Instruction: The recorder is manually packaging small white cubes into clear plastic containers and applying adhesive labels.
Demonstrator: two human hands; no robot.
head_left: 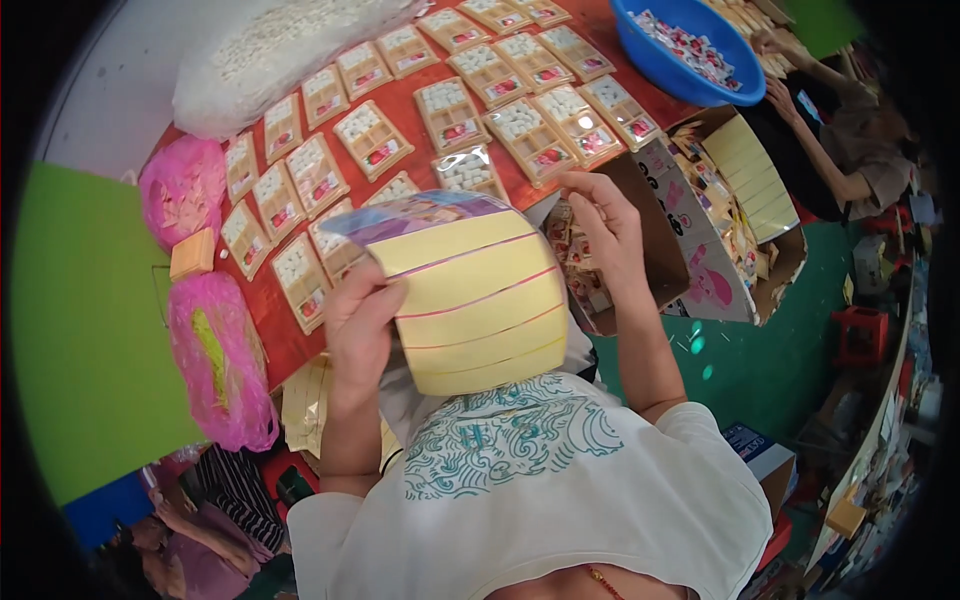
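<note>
Above the near edge of the red worktop [560, 190], a fanned stack of yellow cards [470, 305] is pinched between left hand [358, 325] and right hand [605, 235], fingers closed on its edges, and could be spilled onto the filled trays [372, 140] if the grip were loosened.

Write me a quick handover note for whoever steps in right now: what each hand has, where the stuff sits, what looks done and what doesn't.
Left hand: grips the left edge of a fanned stack of pale yellow cardboard cards, held up near the chest.
Right hand: on the stack's upper right corner, fingers curled on it.
Laid out: many open rectangular trays filled with small white pieces, spread in rows on the red table.
Nearby: blue plastic basin of small wrapped pieces at the far right; open cardboard box holding more yellow cards; two pink mesh bags at the left.
Left: the trays lie uncovered; the cards are in hand.
</note>
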